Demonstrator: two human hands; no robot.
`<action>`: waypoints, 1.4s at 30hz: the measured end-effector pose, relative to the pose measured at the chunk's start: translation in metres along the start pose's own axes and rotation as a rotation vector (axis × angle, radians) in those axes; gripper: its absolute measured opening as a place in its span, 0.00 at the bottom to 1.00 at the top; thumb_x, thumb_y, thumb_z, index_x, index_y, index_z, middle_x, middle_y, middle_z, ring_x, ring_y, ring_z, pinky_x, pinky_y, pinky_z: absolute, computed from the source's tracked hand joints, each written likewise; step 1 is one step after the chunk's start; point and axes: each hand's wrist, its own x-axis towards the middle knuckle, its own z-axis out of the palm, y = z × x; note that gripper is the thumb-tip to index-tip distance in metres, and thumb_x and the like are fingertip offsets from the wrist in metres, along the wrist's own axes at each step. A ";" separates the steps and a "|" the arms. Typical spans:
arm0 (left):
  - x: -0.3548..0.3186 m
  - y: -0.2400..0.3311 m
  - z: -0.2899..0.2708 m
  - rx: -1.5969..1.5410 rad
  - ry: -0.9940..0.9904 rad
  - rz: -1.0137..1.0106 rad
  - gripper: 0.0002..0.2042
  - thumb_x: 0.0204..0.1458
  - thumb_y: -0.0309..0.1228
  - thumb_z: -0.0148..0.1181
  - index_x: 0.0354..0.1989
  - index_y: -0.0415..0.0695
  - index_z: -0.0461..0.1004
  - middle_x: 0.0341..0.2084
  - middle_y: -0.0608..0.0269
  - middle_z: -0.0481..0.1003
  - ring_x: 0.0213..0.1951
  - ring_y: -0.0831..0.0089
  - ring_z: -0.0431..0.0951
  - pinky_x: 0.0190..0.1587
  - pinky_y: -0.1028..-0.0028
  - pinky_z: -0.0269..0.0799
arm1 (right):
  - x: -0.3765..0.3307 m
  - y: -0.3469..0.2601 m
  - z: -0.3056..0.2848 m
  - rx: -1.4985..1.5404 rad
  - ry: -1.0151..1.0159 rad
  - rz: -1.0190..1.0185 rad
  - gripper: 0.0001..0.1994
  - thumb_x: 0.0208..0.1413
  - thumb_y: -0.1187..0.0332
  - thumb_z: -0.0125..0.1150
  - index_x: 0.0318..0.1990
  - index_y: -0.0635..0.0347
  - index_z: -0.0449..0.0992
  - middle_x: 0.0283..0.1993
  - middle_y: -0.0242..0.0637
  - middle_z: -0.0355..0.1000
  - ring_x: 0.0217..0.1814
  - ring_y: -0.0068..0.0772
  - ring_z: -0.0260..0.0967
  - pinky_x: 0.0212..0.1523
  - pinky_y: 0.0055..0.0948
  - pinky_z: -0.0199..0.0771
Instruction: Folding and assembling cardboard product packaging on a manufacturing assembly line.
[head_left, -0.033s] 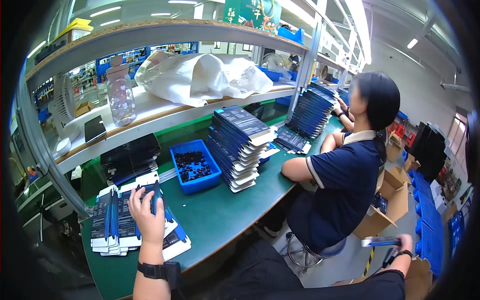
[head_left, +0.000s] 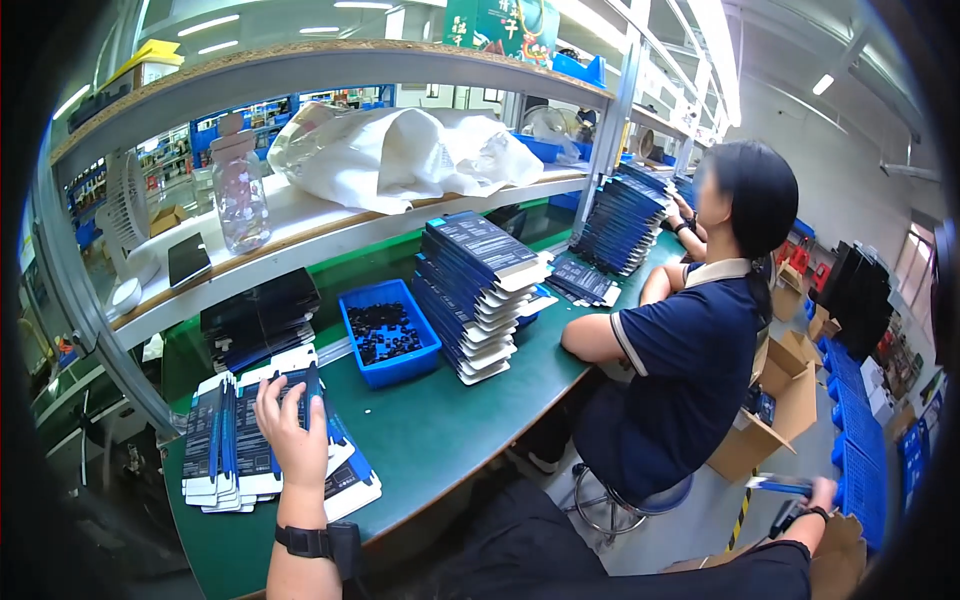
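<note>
While the left hand [head_left: 297, 435] lies over the flat cartons [head_left: 205, 435] at the near left end of the green table [head_left: 440, 440], the right hand [head_left: 822, 495] is out to the far right, away from the table.

Left hand: fingers parted and loosely curled, palm down; whether the fingertips press on the cartons cannot be told. Dark wristband [head_left: 320, 543] at the wrist.

Right hand: closed on one end of a slim carton [head_left: 784, 486], blue and white, blurred, pointing left; a dark piece just below it cannot be made out. Blue crates [head_left: 862, 455] behind.

Flat cartons: dark blue with white flaps, overlapping in rows, beneath and to either side of the left hand.

Blue tray [head_left: 405, 372]: beyond the left hand, holding many small black parts [head_left: 380, 330].

Tall stack [head_left: 455, 312]: cartons of like colours, just right of the tray, white flaps to the right.

Dark stack [head_left: 262, 318]: left of the tray, under the shelf [head_left: 290, 240].

On the shelf: clear bottle [head_left: 241, 205], white bag [head_left: 400, 155], flat dark item [head_left: 188, 258].

Co-worker [head_left: 690, 370]: navy shirt, seated on a round stool [head_left: 640, 512], right of the tall stack, arms at the table.

Open cardboard box [head_left: 785, 440]: on the floor behind the co-worker.
</note>
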 end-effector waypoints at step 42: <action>0.005 -0.008 -0.017 0.260 -0.130 -0.257 0.25 0.43 0.29 0.55 0.52 0.33 0.65 0.51 0.37 0.64 0.56 0.49 0.62 0.57 0.55 0.53 | -0.741 -0.105 0.328 0.150 -2.210 -0.626 0.20 0.57 0.53 0.52 0.37 0.67 0.70 0.27 0.39 0.70 0.21 0.24 0.69 0.15 0.19 0.65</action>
